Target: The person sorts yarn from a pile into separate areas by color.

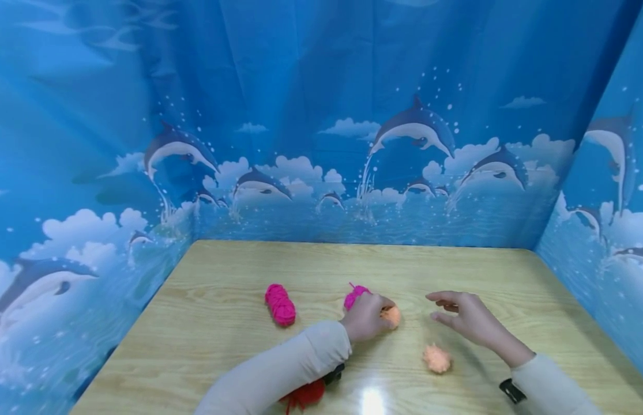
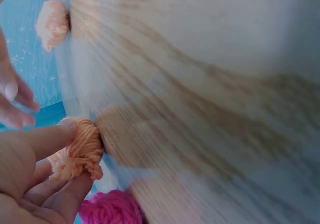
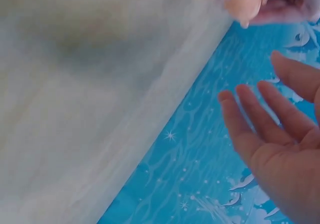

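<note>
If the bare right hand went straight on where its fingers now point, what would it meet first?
Most likely the peach-coloured, rounded bundle of yarn that the bare left hand holds, or the left hand itself. The height of the right hand is unclear, so it could also pass over both.

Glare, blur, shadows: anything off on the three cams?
Head: bright glare on the table at the bottom edge, soft shadow below the right hand. Left wrist: tabletop hazy and streaked, but strands on the held peach yarn readable. Right wrist: tabletop badly blurred, peach yarn at top soft and washed out, right hand clearer.
</note>
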A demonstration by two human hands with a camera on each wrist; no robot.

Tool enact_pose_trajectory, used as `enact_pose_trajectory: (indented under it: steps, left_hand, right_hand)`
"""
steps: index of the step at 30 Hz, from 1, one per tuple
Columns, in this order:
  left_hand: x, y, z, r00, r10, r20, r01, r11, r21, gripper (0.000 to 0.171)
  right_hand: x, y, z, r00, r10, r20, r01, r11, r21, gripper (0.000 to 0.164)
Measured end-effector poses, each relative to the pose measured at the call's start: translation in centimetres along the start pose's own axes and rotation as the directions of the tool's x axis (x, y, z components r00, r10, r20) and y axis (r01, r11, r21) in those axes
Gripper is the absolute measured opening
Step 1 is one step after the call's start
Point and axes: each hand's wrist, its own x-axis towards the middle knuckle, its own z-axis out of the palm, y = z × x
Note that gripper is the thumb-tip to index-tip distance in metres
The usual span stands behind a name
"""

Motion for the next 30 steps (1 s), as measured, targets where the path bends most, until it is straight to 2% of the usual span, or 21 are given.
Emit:
enact_pose_trajectory:
  steps: [8,15,18,24,30]
  left_hand:
    - [-0.1,-0.1,0.1,0.999,0.043,-0.016,-0.042,0.998,0.048,0.034]
    - [-0.1,-0.2,0.2,0.997,0.066,-0.044,-0.063,0.996,0.059,0.036]
    - [-0.1,-0.3,0.2,0.997,0.066,-0.046,-0.064,0.997,0.046,0.037]
    - [-0.1,-0.4,0.4,0.995,0.085,-0.054,-0.083,0.996,0.026,0.038]
    - [-0.1,-0.4,0.3,0.995,0.081,-0.056,-0.080,0.996,0.031,0.038]
  right_hand:
    - [5.2,0.7,0.0,0.994,-0.105,0.027,0.104,0.994,0.035,0.038]
    - [9.2,0.9,1.2,0.974,-0.189,0.122,0.171,0.974,0.149,0.040]
    - [10.5,0.9,1.8,0.957,-0.216,0.191,0.177,0.963,0.203,0.040]
    - [12.6,0.9,2.8,0.904,-0.260,0.340,0.176,0.950,0.259,0.042]
    - [13.8,0.7,3.4,0.867,-0.271,0.419,0.156,0.945,0.287,0.042]
